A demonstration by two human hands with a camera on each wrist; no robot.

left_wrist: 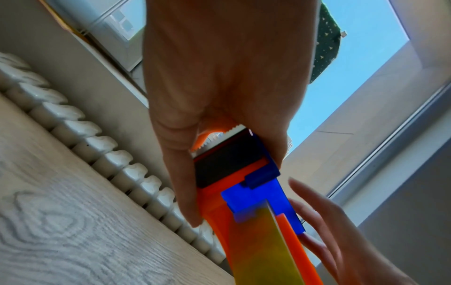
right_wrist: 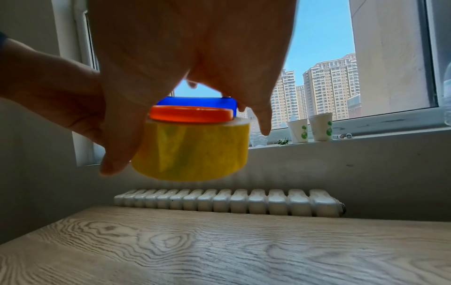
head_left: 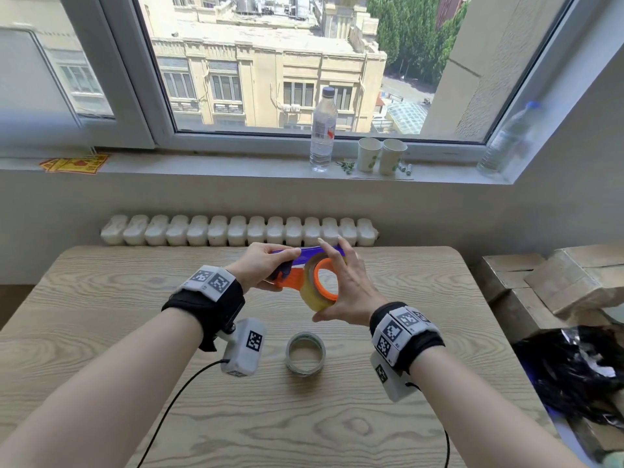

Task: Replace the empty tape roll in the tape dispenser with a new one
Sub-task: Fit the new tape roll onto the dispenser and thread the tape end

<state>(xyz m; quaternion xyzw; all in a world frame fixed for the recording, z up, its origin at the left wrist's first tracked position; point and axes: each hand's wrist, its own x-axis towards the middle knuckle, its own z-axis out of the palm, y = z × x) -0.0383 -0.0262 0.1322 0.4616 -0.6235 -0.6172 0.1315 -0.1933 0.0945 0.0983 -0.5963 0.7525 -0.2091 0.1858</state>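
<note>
Above the table's far half, my left hand [head_left: 266, 265] grips the front end of an orange and blue tape dispenser [head_left: 290, 280], near its black roller and toothed blade [left_wrist: 219, 135]. A yellow tape roll [head_left: 310, 295] sits on the dispenser's orange hub [right_wrist: 190, 114]. My right hand [head_left: 351, 292] holds this roll, thumb under it and fingers reaching over the blue side plate [right_wrist: 195, 101]. The empty clear tape core [head_left: 304, 370] lies flat on the wooden table [head_left: 388, 417], below the hands.
Behind the table is a white radiator [head_left: 236, 230]. On the windowsill stand a water bottle [head_left: 323, 130] and two paper cups [head_left: 369, 153]. Cardboard boxes [head_left: 540, 282] and a black plastic bag [head_left: 574, 366] crowd the right edge. A black cable [head_left: 175, 400] trails from my left wrist.
</note>
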